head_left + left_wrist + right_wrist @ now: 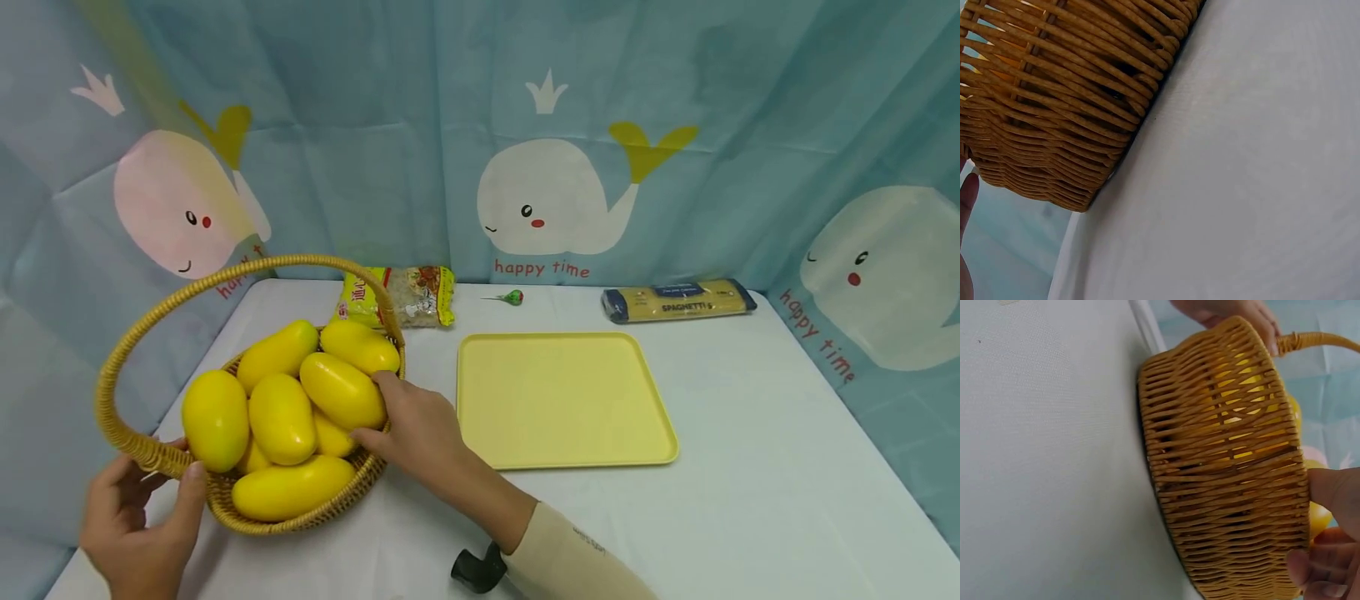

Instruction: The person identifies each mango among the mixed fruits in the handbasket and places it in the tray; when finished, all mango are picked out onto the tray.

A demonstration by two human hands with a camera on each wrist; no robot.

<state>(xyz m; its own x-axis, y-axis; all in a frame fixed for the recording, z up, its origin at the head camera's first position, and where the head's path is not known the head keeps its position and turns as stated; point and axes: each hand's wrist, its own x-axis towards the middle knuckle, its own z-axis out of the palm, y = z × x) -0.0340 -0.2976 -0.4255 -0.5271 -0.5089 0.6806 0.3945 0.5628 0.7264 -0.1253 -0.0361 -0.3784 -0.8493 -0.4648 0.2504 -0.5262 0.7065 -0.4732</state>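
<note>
A wicker basket point(360, 483) with a tall arched handle stands at the left of the table, heaped with several smooth yellow mangoes point(282, 419). My left hand point(142, 521) grips the basket's rim at the near left, by the foot of the handle; its fingertips are partly hidden behind the rim. Over the basket's right side, my right hand point(420, 425) pinches one mango point(341, 390) between thumb and forefinger. That mango still lies among the others. In the right wrist view, the other right fingers point(1329, 569) curl beside the wicker wall.
Right of the basket lies a yellow tray point(562, 400). Along the back are a pasta bag point(423, 296) behind the basket, a small green-wrapped lollipop point(513, 297) and a spaghetti pack point(678, 301). A black object point(478, 571) shows by the right sleeve. Whale-printed curtains surround the table.
</note>
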